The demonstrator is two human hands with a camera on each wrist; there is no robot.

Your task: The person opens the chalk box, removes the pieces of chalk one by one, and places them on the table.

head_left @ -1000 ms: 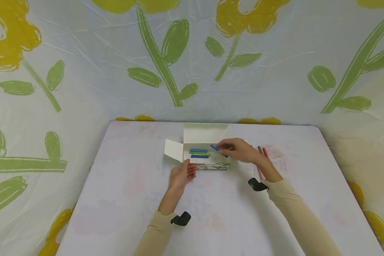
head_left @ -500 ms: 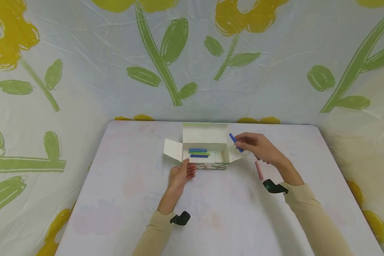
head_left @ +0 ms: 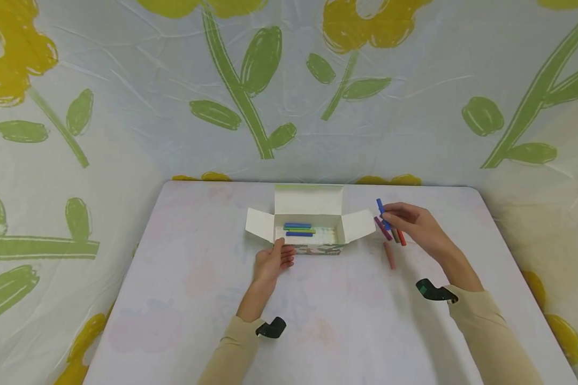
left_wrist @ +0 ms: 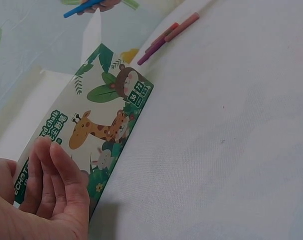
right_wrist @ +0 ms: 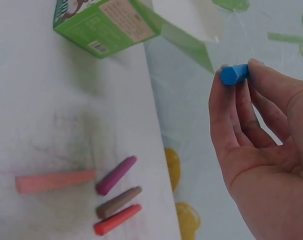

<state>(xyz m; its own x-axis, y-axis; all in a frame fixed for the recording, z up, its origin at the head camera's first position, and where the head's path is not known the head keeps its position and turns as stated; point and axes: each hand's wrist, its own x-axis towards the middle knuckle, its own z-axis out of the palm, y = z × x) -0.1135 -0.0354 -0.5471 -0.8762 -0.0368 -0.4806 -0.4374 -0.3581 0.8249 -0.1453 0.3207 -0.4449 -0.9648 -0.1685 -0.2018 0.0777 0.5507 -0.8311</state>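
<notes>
My right hand (head_left: 416, 227) pinches a blue chalk stick (right_wrist: 233, 75) between thumb and fingertips, raised over several loose chalks at the right of the table. Those are a purple chalk (right_wrist: 116, 175), a brown chalk (right_wrist: 118, 202), a red chalk (right_wrist: 117, 220) and a pink chalk (right_wrist: 54, 181). A cardboard chalk box (left_wrist: 99, 132) with printed animals stands with its flaps spread. My left hand (head_left: 270, 264) holds it at the front left corner, thumb at the rim and fingers against the front. Inside the box lie blue chalks (head_left: 299, 233) and green chalk (head_left: 308, 231).
The white table (head_left: 212, 214) has faint coloured smudges and rounded far corners. Behind and beside it hangs a flower-printed cloth (head_left: 149, 123). The box's right flap (head_left: 358, 225) sticks out towards the loose chalks.
My right hand has moved right, carrying the blue chalk out from over the box to above the loose chalks. The box and my left hand have stayed in place.
</notes>
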